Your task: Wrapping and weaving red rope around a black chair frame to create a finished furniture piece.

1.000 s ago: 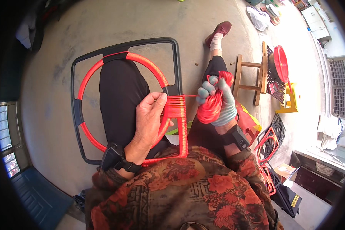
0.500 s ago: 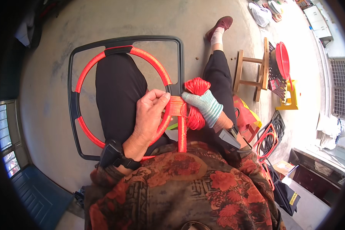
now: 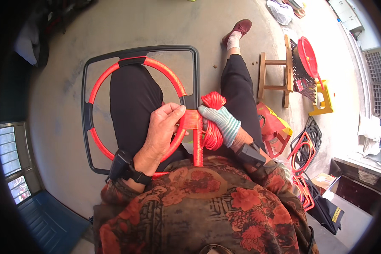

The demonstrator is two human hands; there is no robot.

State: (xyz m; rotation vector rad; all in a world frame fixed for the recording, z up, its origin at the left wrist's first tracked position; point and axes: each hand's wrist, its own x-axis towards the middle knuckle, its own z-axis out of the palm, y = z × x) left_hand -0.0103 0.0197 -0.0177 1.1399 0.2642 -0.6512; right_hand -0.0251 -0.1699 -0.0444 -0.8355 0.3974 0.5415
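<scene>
A black frame [image 3: 87, 144], rectangular with rounded corners and a ring inside, lies across my lap. Shiny red cord is wound round much of the ring [image 3: 168, 75], and a flat wrapped band [image 3: 192, 120] joins the ring to the frame's right side bar. My bare left hand [image 3: 161, 127] pinches the ring at the band's left edge, thumb on top, other fingertips partly hidden beneath. In a pale green striped glove, my right hand [image 3: 222, 123] is closed round a bundle of red cord [image 3: 213, 138], its thumb by the band's right edge.
A wooden stool [image 3: 276, 87] lies on its side at the right, near a red round basket [image 3: 307, 57] and a yellow plastic stool [image 3: 324, 101]. Closer are a red and yellow bag [image 3: 275, 122] and more frames [image 3: 304, 148]. A blue mat [image 3: 51, 224] lies at lower left.
The whole view has shifted slightly. Both hands keep their holds beside the wrapped band, and the cord bundle sits a little differently in my right hand.
</scene>
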